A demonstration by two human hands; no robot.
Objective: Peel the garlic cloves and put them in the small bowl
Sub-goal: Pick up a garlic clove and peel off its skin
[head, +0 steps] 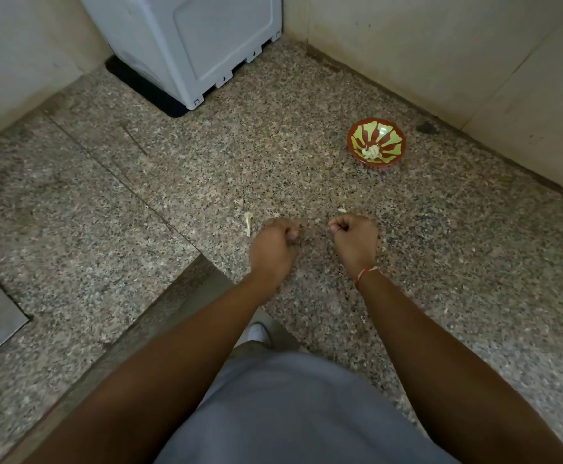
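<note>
Left hand (275, 244): fingers curled; whether it holds anything cannot be told.
Right hand (353, 236): curled likewise, contents hidden.
Bowl (376, 142): far right on the surface (173, 169), peeled cloves (371, 151) heaped inside.
Peel (248, 223): just left of left hand, long axis running away from the person.
Surface: speckled granite, tiled walls meeting in a corner.
Writing: none legible.

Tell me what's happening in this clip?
A person stands at a granite counter, both hands curled over it. The left hand and right hand are apart; whether either holds a clove is hidden. A red and yellow bowl sits farther back on the right with peeled garlic in it. A scrap of peel lies beside the left hand.
</note>
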